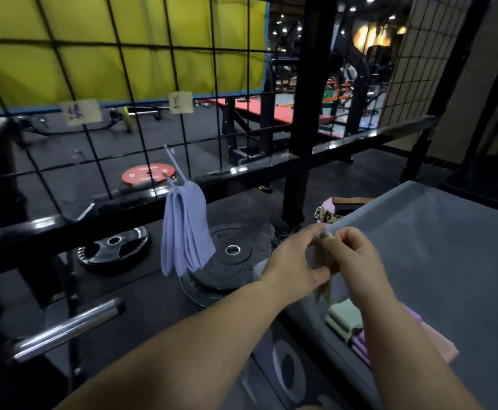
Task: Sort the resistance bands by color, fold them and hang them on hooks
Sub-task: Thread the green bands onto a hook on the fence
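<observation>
Both hands up over the left corner of the grey table (448,247). Left hand (293,255) and right hand (351,261) are close together, almost knuckle to knuckle, w/ a pale green band (323,288) between them. Fingers of both are curled and clamped on it: right pinches the top end, left grips it just below, and the loose end hangs down past my left wrist. Bit blurry, so I can't tell how many folds it has.

On the table by the left edge, under my right forearm: a folded pale green stack (343,318), then purple bands (360,344) touching it on the near side, and a pink band (440,341) right of my arm.

Off to the left, lavender bands (185,229) hang in a folded bunch from a hook (174,164) on the black wire grid (141,137). Two paper labels (79,111) are clipped to the grid higher up; the writing is too blurred to read. A yellow mat (93,54) sits behind the grid's top.

On the floor below the bunch lie black weight plates (230,253). A leopard-print belt (329,216) lies just past the table's corner.
</observation>
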